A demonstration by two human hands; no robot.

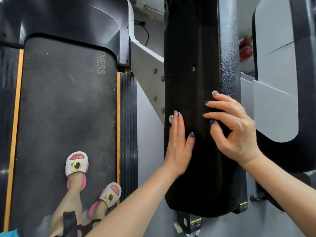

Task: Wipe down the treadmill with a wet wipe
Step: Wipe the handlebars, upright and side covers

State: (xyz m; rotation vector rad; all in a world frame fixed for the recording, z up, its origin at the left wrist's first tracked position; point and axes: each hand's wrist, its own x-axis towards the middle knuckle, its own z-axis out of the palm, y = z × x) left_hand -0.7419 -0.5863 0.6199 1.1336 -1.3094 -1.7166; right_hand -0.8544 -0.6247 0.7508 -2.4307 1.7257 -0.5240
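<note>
Hands (pixel 177 146) on matte black treadmill (pixel 193 48)

place: gym | cues: treadmill belt (pixel 68 103); second grey machine (pixel 277 82) alongside

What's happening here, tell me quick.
A person stands on the treadmill belt in slippers and has both bare hands at the black side arm of the treadmill. The left hand lies flat against its left edge. The right hand rests on it with the fingers loosely bent. Neither hand holds anything, and no wet wipe is in view.
</note>
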